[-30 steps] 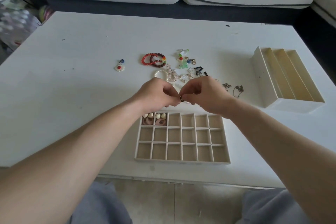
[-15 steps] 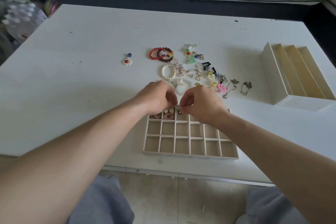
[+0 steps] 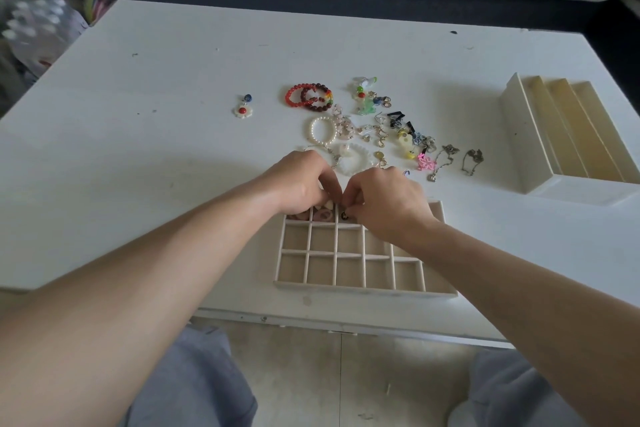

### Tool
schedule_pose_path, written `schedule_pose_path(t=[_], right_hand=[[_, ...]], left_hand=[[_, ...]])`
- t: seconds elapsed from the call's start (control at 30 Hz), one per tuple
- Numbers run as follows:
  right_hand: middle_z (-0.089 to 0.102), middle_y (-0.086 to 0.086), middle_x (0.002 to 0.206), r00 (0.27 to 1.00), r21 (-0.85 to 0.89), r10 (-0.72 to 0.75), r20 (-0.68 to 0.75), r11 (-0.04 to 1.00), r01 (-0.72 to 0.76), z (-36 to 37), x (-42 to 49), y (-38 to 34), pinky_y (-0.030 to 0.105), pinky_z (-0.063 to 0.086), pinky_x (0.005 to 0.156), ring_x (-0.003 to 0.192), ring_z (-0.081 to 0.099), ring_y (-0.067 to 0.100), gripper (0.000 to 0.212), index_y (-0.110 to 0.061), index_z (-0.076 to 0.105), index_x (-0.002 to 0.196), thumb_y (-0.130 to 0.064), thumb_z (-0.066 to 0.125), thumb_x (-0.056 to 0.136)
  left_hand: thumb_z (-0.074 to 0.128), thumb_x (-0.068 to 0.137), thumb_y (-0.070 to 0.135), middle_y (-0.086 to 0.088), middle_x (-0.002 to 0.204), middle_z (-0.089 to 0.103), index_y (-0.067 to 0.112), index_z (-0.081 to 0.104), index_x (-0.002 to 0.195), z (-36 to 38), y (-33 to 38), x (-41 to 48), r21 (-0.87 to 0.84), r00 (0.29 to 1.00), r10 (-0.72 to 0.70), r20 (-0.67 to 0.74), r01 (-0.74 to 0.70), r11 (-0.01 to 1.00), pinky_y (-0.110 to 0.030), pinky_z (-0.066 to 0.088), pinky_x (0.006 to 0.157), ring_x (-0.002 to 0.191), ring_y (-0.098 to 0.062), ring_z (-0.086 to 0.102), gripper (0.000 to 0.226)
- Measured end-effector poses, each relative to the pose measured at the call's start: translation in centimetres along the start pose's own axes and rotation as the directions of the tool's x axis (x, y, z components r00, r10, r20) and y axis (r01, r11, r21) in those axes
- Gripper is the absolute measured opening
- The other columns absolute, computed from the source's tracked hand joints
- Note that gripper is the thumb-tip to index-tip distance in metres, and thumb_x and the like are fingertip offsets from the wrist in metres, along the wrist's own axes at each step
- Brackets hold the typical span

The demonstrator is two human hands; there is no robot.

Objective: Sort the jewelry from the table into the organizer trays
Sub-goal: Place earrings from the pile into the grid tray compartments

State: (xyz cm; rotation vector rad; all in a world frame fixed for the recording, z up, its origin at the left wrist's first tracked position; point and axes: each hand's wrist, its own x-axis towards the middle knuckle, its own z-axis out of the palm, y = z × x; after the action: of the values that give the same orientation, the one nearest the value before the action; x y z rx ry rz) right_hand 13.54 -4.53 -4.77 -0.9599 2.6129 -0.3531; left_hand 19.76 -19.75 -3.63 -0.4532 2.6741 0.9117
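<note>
red bead bracelet [image 3: 298, 98], white pearl bracelet [image 3: 322, 130], beige grid tray [image 3: 363, 289], white table [image 3: 138, 166]

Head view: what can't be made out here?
All in the head view:
- Grid tray back row: left hand and right hand cover most cells, so their contents are hidden.
- Dark piece at the fingertips: too small to identify; which hand grips it is unclear.
- Stepped tray: cut off by the right edge.
- Clutter at far left: blurred.

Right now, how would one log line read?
right hand: pinching dark piece over grid tray back row | left hand: alongside, grip hidden | bracelets: on table
</note>
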Motion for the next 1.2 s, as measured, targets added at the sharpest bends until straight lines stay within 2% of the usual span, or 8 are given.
schedule_pose_path(t=[0.43,0.6,0.67,0.73,0.8,0.9,1.07,1.2], right_hand=[[0.072,-0.014,0.081,0.998,0.224,0.018,0.065,0.974,-0.032,-0.6,0.7,1.1,0.035,0.061,0.075,0.081,0.069,0.012,0.028,-0.034,0.075,0.076,-0.009,0.066,0.086],[0.074,-0.013,0.075,0.999,0.324,0.016,0.043,0.946,-0.029,-1.6,0.8,1.3,0.03,0.06,0.073,0.078,0.07,0.006,0.024,-0.031,0.078,0.078,-0.01,0.066,0.083],[0.075,-0.013,0.077,1.0,0.372,0.021,-0.014,0.928,-0.014,-2.5,1.2,1.5,0.024,0.055,0.069,0.079,0.069,0.004,0.023,-0.029,0.076,0.081,-0.009,0.065,0.083],[0.075,-0.011,0.078,0.995,0.417,0.061,-0.082,0.908,-0.022,-3.5,1.9,2.3,0.02,0.046,0.061,0.075,0.066,0.003,0.022,-0.028,0.074,0.08,-0.008,0.064,0.082],[0.075,-0.01,0.075,0.983,0.466,0.13,-0.126,0.883,-0.057,-4.3,2.8,3.6,0.019,0.044,0.056,0.065,0.063,0.004,0.026,-0.027,0.072,0.079,-0.005,0.059,0.081],[0.074,-0.006,0.075,0.951,0.573,0.29,-0.109,0.8,-0.179,-5.0,4.2,6.0,0.018,0.045,0.048,0.055,0.059,0.012,0.032,-0.023,0.072,0.081,0.001,0.05,0.083],[0.075,0.004,0.08,0.875,0.704,0.481,-0.06,0.642,-0.304,-4.9,5.9,8.2,0.024,0.048,0.049,0.055,0.06,0.017,0.039,-0.018,0.072,0.081,0.005,0.041,0.081],[0.076,0.004,0.078,0.875,0.703,0.481,-0.052,0.64,-0.31,-4.6,6.5,7.7,0.038,0.058,0.058,0.057,0.066,0.021,0.034,-0.023,0.071,0.075,-0.001,0.045,0.081]], left_hand=[[0.054,0.096,0.008,0.022,0.088,0.055,0.043,0.072,0.096,-0.3,-0.3,0.0,-0.004,0.995,0.03,0.091,-0.03,1.0,-0.011,0.047,0.052,0.063,-0.004,0.061,0.04],[0.047,0.095,0.006,0.005,0.078,0.064,0.036,0.078,0.09,-0.1,-0.2,0.2,-0.029,0.994,-0.005,0.113,0.008,1.0,-0.032,0.059,0.067,0.062,-0.022,0.067,0.043],[0.048,0.094,0.008,0.005,0.067,0.06,0.032,0.078,0.086,0.1,0.0,0.5,-0.064,0.998,-0.017,0.068,0.021,0.998,-0.029,0.059,0.057,0.05,-0.013,0.06,0.039],[0.05,0.092,0.01,0.005,0.073,0.064,0.029,0.076,0.081,0.3,0.4,1.1,-0.07,1.0,-0.006,0.0,0.006,0.998,-0.021,0.05,0.046,0.041,-0.002,0.054,0.034],[0.053,0.091,0.011,0.003,0.087,0.07,0.029,0.074,0.079,0.4,0.7,1.9,-0.093,0.997,0.016,-0.072,-0.023,0.995,-0.022,0.053,0.054,0.055,-0.003,0.062,0.03],[0.061,0.09,0.011,0.007,0.095,0.07,0.027,0.072,0.088,0.9,1.3,3.8,-0.126,0.984,0.027,-0.177,-0.05,0.991,-0.034,0.056,0.085,0.089,-0.015,0.067,0.019],[0.065,0.089,0.013,0.008,0.099,0.072,0.031,0.073,0.094,2.2,3.5,7.9,-0.091,0.95,0.04,-0.309,-0.071,0.993,-0.036,0.056,0.086,0.092,-0.016,0.067,0.02],[0.068,0.094,0.022,0.005,0.11,0.075,0.028,0.076,0.109,3.2,4.7,10.3,-0.026,0.936,0.044,-0.349,-0.057,0.998,-0.038,0.056,0.091,0.101,-0.018,0.068,0.018]])
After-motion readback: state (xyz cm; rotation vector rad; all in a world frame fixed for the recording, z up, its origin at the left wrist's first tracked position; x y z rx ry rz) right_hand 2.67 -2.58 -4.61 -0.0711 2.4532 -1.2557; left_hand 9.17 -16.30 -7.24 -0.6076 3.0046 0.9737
